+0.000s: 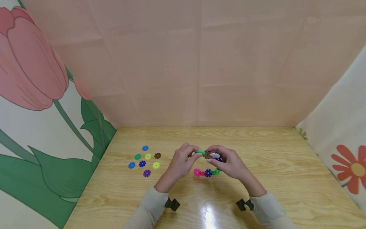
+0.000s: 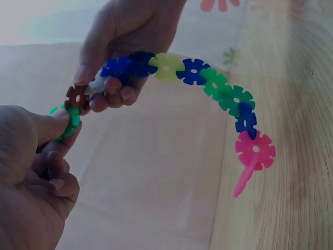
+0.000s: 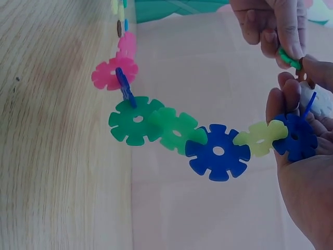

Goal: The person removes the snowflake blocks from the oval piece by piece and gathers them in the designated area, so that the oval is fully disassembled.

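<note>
Over a wood-grained bench (image 1: pixel 286 175), a person's left hand (image 1: pixel 180 160) pinches a green disc (image 1: pixel 200 152) against the brown disc (image 2: pixel 73 94) of a curving, pink-ended chain (image 3: pixel 208 156) gripped by the right hand (image 1: pixel 231 162); loose notched discs (image 1: pixel 141 163) lie to the left, with a peach-coloured backdrop (image 1: pixel 200 63) rising behind.

Soft, even light fills the head view, with a white glare patch on the near part of the table (image 1: pixel 300 178) and faint, blurred-edged shadows across its surface. Both wrist views are dimmer and softer; in the left one, the corner opposite the table washes out, leaving the left hand (image 2: pixel 36 166) shaded.
</note>
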The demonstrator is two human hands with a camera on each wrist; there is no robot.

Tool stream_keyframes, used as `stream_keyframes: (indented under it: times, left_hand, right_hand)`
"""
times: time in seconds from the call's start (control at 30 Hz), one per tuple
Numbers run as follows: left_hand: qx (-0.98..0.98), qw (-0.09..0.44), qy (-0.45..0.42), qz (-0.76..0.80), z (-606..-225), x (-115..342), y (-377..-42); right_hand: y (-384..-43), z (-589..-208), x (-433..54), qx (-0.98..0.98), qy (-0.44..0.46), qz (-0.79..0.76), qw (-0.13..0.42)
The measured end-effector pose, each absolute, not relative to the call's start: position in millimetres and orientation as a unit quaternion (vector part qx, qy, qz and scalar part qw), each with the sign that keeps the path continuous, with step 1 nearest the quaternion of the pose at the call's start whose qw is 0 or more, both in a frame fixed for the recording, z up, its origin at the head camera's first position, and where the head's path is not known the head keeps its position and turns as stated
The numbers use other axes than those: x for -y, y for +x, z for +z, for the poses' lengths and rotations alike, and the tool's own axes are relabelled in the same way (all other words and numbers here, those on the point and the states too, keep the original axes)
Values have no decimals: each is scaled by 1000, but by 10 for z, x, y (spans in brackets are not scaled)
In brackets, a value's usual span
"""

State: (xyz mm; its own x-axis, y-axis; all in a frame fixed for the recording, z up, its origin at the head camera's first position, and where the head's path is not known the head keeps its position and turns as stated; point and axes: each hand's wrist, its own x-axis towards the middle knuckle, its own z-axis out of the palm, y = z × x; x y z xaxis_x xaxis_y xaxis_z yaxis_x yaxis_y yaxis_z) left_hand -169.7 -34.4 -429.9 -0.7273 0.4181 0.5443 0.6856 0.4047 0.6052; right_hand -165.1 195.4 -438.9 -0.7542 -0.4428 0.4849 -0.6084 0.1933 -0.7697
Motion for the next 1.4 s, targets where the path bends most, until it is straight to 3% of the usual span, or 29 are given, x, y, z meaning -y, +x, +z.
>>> stream_keyframes:
  times: [0.33, 1.4]
  left_hand:
    - [830, 134, -333, -427, -4260, 335, -1697]
    - [768, 179, -383, -481, -4351, 358, -1773]
  right_hand:
    - [-1655, -4385, -1955, 770, 336, 538, 76]
    - [-1659, -4408, -1988, 768, 326, 547, 67]
